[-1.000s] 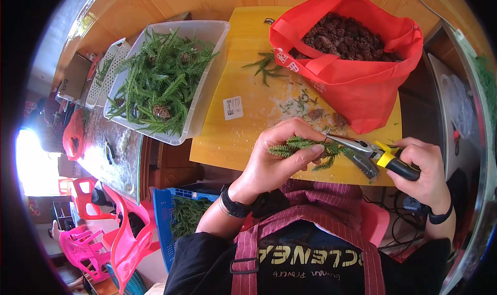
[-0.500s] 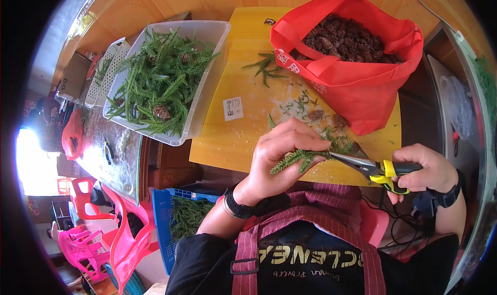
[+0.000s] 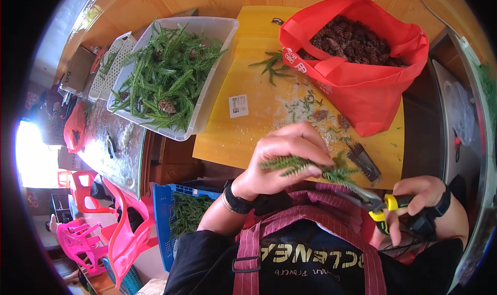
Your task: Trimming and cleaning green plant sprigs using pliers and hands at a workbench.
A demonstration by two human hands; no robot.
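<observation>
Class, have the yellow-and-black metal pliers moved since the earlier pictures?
Yes: the pliers have moved toward the person, from over the flat yellow tabletop to past its near edge.

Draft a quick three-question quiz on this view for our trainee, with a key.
1. Which hand holds the yellow-and-black pliers?
2. True or false: the left hand is empty.
3. Fill in: in the picture, the clear bin stands to the ___ of the red bag.

Key: 1. The right hand. 2. False; it pinches a green sprig. 3. Left.
</observation>
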